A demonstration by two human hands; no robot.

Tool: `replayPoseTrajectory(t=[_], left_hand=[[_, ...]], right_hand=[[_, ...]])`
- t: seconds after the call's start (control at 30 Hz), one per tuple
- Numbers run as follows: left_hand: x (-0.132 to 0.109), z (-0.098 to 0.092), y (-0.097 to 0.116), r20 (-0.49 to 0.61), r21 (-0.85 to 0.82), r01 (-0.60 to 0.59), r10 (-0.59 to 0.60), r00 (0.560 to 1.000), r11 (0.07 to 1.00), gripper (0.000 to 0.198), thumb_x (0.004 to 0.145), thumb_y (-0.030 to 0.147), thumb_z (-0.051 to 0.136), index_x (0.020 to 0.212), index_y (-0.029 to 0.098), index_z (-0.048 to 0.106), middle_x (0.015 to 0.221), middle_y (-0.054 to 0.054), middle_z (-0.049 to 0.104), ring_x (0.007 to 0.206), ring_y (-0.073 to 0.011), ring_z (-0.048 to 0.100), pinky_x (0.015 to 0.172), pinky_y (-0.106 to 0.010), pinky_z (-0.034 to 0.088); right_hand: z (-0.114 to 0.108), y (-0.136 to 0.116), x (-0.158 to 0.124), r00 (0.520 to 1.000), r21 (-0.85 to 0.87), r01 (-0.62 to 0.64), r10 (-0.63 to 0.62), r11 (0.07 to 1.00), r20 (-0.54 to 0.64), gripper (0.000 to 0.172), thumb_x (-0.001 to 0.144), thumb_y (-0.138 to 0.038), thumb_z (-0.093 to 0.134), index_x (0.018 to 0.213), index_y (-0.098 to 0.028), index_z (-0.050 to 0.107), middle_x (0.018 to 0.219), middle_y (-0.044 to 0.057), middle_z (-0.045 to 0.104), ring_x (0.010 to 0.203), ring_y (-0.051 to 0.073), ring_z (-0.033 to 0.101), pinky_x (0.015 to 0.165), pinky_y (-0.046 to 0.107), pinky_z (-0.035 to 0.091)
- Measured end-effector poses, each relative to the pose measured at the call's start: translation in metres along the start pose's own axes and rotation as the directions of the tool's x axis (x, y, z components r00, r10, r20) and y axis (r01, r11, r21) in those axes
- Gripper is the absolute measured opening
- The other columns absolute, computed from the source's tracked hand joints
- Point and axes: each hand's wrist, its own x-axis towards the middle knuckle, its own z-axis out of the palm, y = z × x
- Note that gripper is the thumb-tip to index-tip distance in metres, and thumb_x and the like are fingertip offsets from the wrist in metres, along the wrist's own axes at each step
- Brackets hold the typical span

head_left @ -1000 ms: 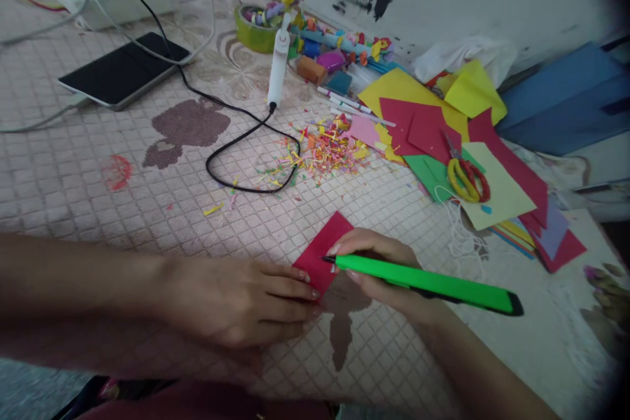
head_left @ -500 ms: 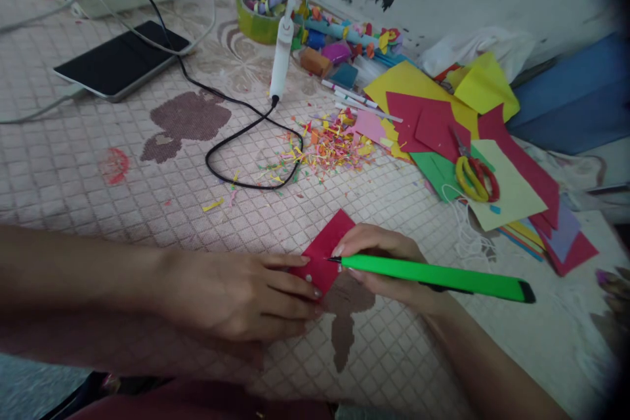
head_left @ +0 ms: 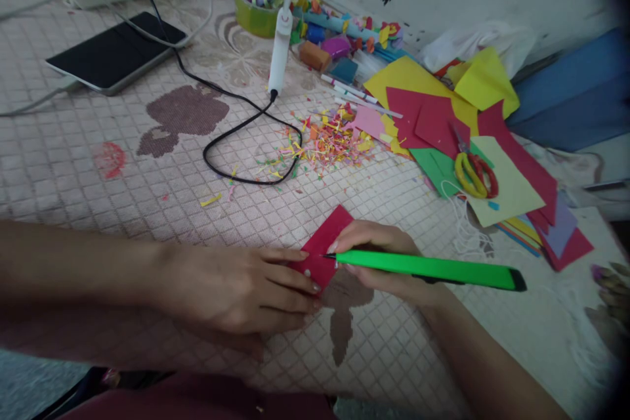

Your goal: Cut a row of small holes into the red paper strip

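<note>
A small piece of red paper (head_left: 325,236) lies on the patterned tablecloth in front of me. My left hand (head_left: 241,289) rests flat over its left part, fingers stretched out and pressing on it. In my right hand (head_left: 377,252) is a slim green pen (head_left: 433,267), pinched close to its dark tip. That tip touches the middle of the paper, and the barrel points off to the right. Two small pale dots show on the paper. Part of the paper is hidden under my left fingers.
Beyond my hands lie a heap of paper scraps (head_left: 337,138), a white glue gun (head_left: 280,52) with a looping black cord, and a tablet (head_left: 118,52). Scissors (head_left: 475,174) sit on coloured paper sheets (head_left: 512,190) at right, beside white string (head_left: 462,223). Green tape (head_left: 253,16) stands near the wall.
The whole view has shifted slightly. The pen and both hands keep nearly the same place over the red paper.
</note>
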Motion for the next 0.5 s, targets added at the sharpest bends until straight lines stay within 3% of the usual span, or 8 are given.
replayPoseTrajectory(t=[0.3,0.5], left_hand=[[0.0013,-0.0033,-0.0007,-0.014,0.045,-0.039,0.040,0.999,0.998,0.036,0.101,0.015,0.049,0.131,0.008,0.068,0.145,-0.008,0.063,0.143,-0.0221,0.053,0.133,-0.033,0.008],[0.0002,-0.0011,-0.0003,0.016,0.010,0.011,-0.011,1.000,1.000,0.037,0.102,0.017,0.049,0.136,0.014,0.066,0.149,-0.006,0.060,0.146,-0.0191,0.049,0.133,-0.032,0.013]], right_hand=[[0.0013,0.0036,0.0004,1.000,0.012,-0.008,0.008,1.000,-0.012,0.029,0.084,-0.006,0.069,0.106,-0.024,0.075,0.096,0.001,0.077,0.086,0.014,0.070,0.075,0.025,0.053],[0.0007,0.0021,0.0012,1.000,0.004,-0.023,0.023,1.000,-0.003,0.028,0.085,-0.007,0.068,0.106,-0.023,0.075,0.097,0.001,0.077,0.086,0.014,0.070,0.075,0.025,0.053]])
